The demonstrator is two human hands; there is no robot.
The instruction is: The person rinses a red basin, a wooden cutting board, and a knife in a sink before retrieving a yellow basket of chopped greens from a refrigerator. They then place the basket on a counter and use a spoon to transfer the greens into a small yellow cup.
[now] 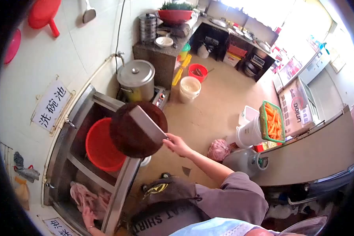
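My right hand is closed round the handle of a cleaver. Its broad blade lies over a round dark chopping board at the sink's right edge. Down in the nearer sink basin, my left hand grips a pale pink piece of raw meat, perhaps a plucked bird; the fingertips are partly hidden against it. In the adjoining basin sits a red plastic tub, partly covered by the board.
A lidded steel pot stands on a burner beyond the sink. White bucket and red bucket are on the floor. To the right are a carrot basket, a gas cylinder and a pink bag.
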